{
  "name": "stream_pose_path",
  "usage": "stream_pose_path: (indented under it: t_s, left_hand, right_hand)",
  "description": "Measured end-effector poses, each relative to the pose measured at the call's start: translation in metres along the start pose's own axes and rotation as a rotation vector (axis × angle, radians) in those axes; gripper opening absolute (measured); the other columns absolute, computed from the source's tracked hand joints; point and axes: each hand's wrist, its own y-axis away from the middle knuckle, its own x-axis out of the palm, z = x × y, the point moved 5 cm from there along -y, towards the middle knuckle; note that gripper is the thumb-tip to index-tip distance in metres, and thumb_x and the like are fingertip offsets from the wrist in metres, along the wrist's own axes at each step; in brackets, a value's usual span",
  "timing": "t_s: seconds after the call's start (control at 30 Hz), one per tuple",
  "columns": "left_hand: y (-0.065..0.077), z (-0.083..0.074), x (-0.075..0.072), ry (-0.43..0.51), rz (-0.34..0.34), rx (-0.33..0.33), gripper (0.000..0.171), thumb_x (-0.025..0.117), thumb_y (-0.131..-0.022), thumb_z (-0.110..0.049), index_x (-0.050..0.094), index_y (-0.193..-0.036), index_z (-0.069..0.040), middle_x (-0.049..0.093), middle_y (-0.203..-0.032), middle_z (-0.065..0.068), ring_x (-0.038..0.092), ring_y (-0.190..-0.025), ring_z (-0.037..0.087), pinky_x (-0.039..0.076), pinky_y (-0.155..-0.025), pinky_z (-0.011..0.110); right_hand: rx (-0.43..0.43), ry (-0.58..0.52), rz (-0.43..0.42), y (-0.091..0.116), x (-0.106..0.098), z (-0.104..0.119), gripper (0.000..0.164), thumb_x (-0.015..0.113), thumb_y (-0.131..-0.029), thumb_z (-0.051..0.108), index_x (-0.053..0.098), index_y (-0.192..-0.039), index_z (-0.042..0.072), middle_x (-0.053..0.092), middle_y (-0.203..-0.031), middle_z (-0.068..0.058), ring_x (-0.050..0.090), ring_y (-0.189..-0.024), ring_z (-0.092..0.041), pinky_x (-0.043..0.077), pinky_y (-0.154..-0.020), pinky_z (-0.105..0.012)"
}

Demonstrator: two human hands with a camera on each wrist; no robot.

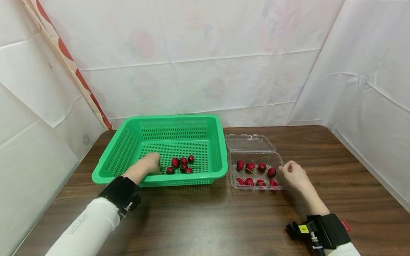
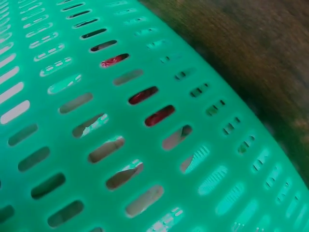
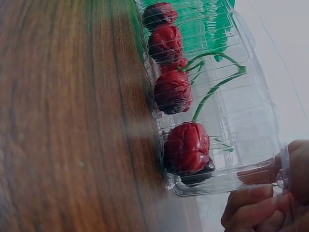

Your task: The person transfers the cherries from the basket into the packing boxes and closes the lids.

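My left hand (image 1: 146, 164) reaches over the near rim of a green plastic basket (image 1: 179, 119), its fingertips lowered inside and hidden. To their right, several dark red cherries (image 1: 175, 163) lie on the basket floor. Through the slots in the left wrist view, bits of skin (image 2: 145, 200) and red cherry (image 2: 160, 116) show, but I cannot tell whether the fingers hold one. At the right, my right hand (image 1: 294, 173) pinches the right rim of a clear plastic clamshell box (image 1: 256, 155). Inside that box sit several cherries (image 3: 187, 147), some with green stems (image 3: 205, 99).
The box's clear lid (image 1: 250, 143) lies folded back behind it. Basket and box stand side by side on a dark wooden table (image 1: 198, 217). White sheeting (image 1: 205, 78) hangs behind the table and at both sides.
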Motion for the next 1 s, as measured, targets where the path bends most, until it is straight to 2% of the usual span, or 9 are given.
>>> stream_pose_path:
  t_s: [0.13,0.33,0.43,0.5,0.53,0.6,0.67,0.77,1.0]
  left_hand:
    - [0.003,0.0,-0.002,0.042,-0.031,0.015,0.027,0.068,-0.075,-0.005,0.044,-0.061,-0.007,0.035,-0.056,0.002,0.03,-0.053,0.014,0.027,-0.05,0.027]
    - [0.004,0.002,-0.005,0.132,-0.085,0.002,0.024,0.069,-0.073,-0.004,0.047,-0.064,-0.005,0.038,-0.055,0.002,0.038,-0.047,0.013,0.033,-0.046,0.026]
    - [0.002,0.004,-0.006,0.16,-0.115,0.013,0.037,0.07,-0.073,-0.004,0.036,-0.058,-0.01,0.026,-0.052,-0.001,0.029,-0.044,0.011,0.027,-0.045,0.026]
    - [0.003,0.004,-0.008,0.161,-0.14,0.024,0.027,0.07,-0.073,-0.004,0.045,-0.063,-0.003,0.038,-0.056,0.004,0.036,-0.049,0.014,0.032,-0.048,0.027]
    - [0.002,0.005,-0.009,0.159,-0.15,0.028,0.032,0.069,-0.073,-0.005,0.04,-0.061,-0.005,0.032,-0.056,0.004,0.032,-0.049,0.015,0.03,-0.049,0.028]
    - [0.003,0.004,-0.011,0.151,-0.18,0.029,0.022,0.069,-0.073,-0.005,0.049,-0.07,0.003,0.043,-0.064,0.012,0.039,-0.055,0.018,0.035,-0.052,0.03]
    - [0.004,0.004,-0.013,0.148,-0.195,0.019,0.028,0.069,-0.074,-0.006,0.054,-0.091,0.011,0.051,-0.081,0.02,0.047,-0.065,0.023,0.039,-0.058,0.034]
    - [0.005,0.004,-0.017,0.162,-0.228,0.017,0.031,0.068,-0.075,-0.005,0.054,-0.097,0.012,0.053,-0.08,0.019,0.048,-0.064,0.023,0.038,-0.057,0.034]
    - [0.01,0.0,-0.025,0.148,-0.342,0.064,0.021,0.069,-0.073,-0.004,0.05,-0.073,0.003,0.04,-0.059,0.008,0.037,-0.054,0.019,0.031,-0.052,0.032]
  right_hand:
    - [0.001,0.001,0.007,0.001,0.0,0.001,0.023,0.044,-0.092,0.018,0.038,-0.078,0.001,0.033,-0.062,-0.003,0.032,-0.05,-0.014,0.029,-0.047,-0.028]
    - [0.007,-0.001,0.008,0.001,0.0,0.001,0.023,0.044,-0.092,0.017,0.039,-0.078,0.001,0.034,-0.061,-0.003,0.033,-0.051,-0.014,0.029,-0.047,-0.028]
    - [0.01,-0.004,0.011,0.001,0.0,0.001,0.022,0.044,-0.092,0.018,0.038,-0.078,0.001,0.034,-0.061,-0.003,0.033,-0.05,-0.014,0.03,-0.047,-0.028]
    - [0.006,-0.004,0.007,0.001,0.0,0.001,0.022,0.044,-0.092,0.018,0.038,-0.078,0.001,0.034,-0.061,-0.003,0.033,-0.05,-0.014,0.03,-0.047,-0.028]
    - [0.005,-0.004,0.006,0.001,0.0,0.001,0.022,0.044,-0.092,0.018,0.039,-0.078,0.001,0.034,-0.061,-0.003,0.033,-0.05,-0.014,0.03,-0.047,-0.028]
    - [0.005,-0.002,0.006,0.001,0.0,0.001,0.023,0.044,-0.092,0.018,0.039,-0.078,0.001,0.034,-0.061,-0.003,0.033,-0.05,-0.014,0.03,-0.047,-0.028]
    - [0.007,-0.001,0.005,0.001,0.0,0.002,0.023,0.044,-0.092,0.018,0.039,-0.078,0.001,0.034,-0.061,-0.003,0.033,-0.051,-0.014,0.03,-0.047,-0.028]
    - [0.013,0.0,0.007,0.002,0.0,0.002,0.024,0.045,-0.093,0.019,0.039,-0.078,0.001,0.034,-0.062,-0.003,0.033,-0.051,-0.015,0.029,-0.048,-0.028]
    - [0.014,0.004,0.009,0.001,0.0,0.002,0.024,0.045,-0.093,0.019,0.039,-0.078,0.001,0.034,-0.061,-0.003,0.033,-0.051,-0.015,0.03,-0.048,-0.028]
